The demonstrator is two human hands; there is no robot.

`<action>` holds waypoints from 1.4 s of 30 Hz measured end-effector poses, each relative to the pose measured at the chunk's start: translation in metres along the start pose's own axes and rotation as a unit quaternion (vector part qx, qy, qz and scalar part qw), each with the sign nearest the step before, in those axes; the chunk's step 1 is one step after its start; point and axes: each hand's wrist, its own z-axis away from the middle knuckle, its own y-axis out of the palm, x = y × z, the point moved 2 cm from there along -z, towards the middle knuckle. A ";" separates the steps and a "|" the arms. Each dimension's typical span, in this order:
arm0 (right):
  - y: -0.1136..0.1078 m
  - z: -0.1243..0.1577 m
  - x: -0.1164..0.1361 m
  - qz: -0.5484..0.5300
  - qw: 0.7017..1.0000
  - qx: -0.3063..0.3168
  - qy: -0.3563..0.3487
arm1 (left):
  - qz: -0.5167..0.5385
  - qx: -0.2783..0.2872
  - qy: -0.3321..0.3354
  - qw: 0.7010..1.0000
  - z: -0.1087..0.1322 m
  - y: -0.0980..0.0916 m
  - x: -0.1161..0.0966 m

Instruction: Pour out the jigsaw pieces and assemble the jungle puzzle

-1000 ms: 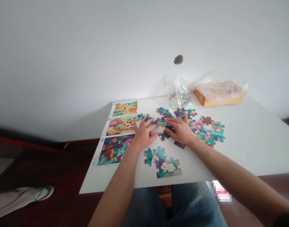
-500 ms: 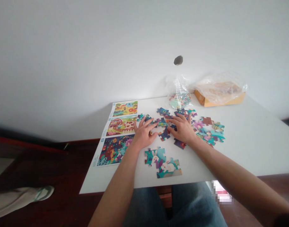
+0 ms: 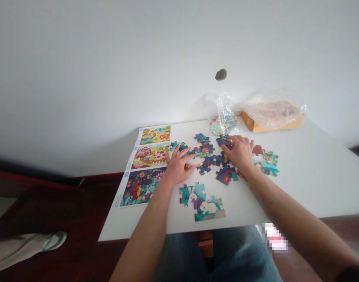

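My left hand lies with spread fingers over jigsaw puzzle pieces at the left of the loose group, holding nothing. My right hand is at the right of the group, its fingers bent and its thumb and forefinger around a dark puzzle piece. The other fingers hide pieces beneath them. Between the hands lie several dark blue puzzle pieces, some overlapping. Nearer the front edge, a joined puzzle section shows two white rabbits. Teal puzzle pieces lie right of my right hand.
A picture sheet with three printed scenes lies at the table's left. By the wall stand a clear bag of puzzle pieces and an orange box under clear plastic. Another person's foot shows on the floor at left.
My right hand has moved right across the pieces, and its fingers have drawn in from a spread pose. More dark pieces now show between the hands. My left hand has stayed put.
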 end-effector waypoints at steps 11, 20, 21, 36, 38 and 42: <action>0.015 -0.013 -0.016 0.014 1.000 0.026 0.007 | 0.007 -0.011 0.005 1.000 0.000 0.000 -0.001; 0.013 -0.015 -0.016 -0.044 0.999 0.012 -0.005 | 0.005 -0.017 0.009 1.000 0.001 0.001 0.000; 0.012 -0.015 -0.015 -0.073 0.997 0.005 -0.012 | 0.006 -0.020 0.009 1.000 0.001 0.001 0.001; 0.008 0.000 0.012 -0.420 0.908 0.007 0.015 | 0.036 -0.042 0.036 0.998 0.000 -0.005 -0.010; 0.009 0.005 0.020 -0.476 0.879 0.034 0.009 | 0.039 -0.037 0.050 0.997 0.000 -0.003 -0.012; 0.014 0.015 0.036 -0.537 0.836 0.113 -0.023 | 0.056 -0.048 0.055 0.996 -0.002 0.004 -0.015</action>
